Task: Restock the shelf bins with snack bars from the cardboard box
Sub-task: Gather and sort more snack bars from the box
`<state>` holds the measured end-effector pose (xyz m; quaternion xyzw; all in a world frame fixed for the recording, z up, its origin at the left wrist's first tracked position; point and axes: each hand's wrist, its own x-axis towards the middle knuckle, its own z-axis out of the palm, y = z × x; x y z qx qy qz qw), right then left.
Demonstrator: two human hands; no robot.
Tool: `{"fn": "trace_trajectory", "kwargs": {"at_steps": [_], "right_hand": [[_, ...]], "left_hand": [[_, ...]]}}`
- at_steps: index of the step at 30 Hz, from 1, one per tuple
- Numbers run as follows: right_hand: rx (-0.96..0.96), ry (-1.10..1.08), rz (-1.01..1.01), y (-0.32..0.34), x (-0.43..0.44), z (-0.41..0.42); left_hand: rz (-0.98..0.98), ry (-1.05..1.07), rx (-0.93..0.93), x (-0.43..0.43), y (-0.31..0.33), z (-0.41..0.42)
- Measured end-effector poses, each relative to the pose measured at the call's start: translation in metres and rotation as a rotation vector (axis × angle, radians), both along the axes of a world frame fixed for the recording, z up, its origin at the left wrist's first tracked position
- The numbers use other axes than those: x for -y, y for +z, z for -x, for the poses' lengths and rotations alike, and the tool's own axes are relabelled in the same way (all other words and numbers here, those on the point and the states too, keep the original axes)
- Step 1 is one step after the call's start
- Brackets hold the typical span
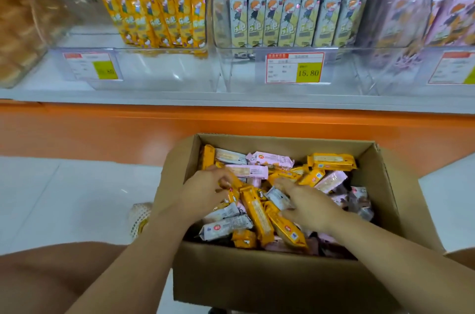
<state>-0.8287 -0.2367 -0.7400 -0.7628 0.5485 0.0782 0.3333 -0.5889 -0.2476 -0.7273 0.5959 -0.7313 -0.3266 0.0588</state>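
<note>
Two hands are down in the cardboard box (277, 282), which sits at lower centre of the frame, below the orange shelf edge (231, 128). The left hand (205, 186) has its fingers curled round a yellow bar (232, 194) near the box's left wall. The right hand (307, 201) lies spread over the heap with a pale grey bar (276, 196) between fingers and thumb. Whether it really grips that bar I cannot tell. Yellow, pink and pale bars lie jumbled together in the box.

Along the top of the frame the clear bins stand in a row. The yellow bin (159, 71), left of centre, shows bare floor at its front, while the pale bin (244, 69) at upper centre looks fuller.

The step in hand seems to be sorting. It is best to gather one colour per hand, turn the bars the same way round, and lift them as a neat stack that will stand upright in the matching bin — not to grab a mixed fistful.
</note>
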Motion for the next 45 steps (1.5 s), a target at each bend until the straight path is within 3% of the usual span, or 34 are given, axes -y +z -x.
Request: {"fn": "trace_trajectory", "kwargs": {"at_steps": [7,13,20,25,32,37,45], "right_hand": [[0.161,-0.115,0.111,0.024,0.011,0.007],[0.351,-0.161,0.13,0.041,0.007,0.013],[0.386,-0.161,0.155,0.058,-0.002,0.017],[0.354,-0.121,0.225,0.076,-0.007,0.017],[0.635,-0.158,0.108,0.103,-0.002,0.029],[0.838,-0.301,0.046,0.129,-0.002,0.04],[0.843,-0.391,0.232,0.171,-0.009,0.051]], "left_hand": [[-0.261,-0.234,0.177,-0.002,0.003,0.009],[-0.191,-0.386,0.495,-0.019,0.002,0.02],[-0.014,-0.359,0.534,-0.026,0.001,0.02],[-0.034,-0.205,0.254,-0.02,0.005,0.008],[-0.147,0.14,-0.295,-0.001,0.048,0.018],[-0.107,0.133,-0.506,-0.001,0.097,0.038],[-0.132,0.235,-0.854,-0.001,0.133,0.062]]}}
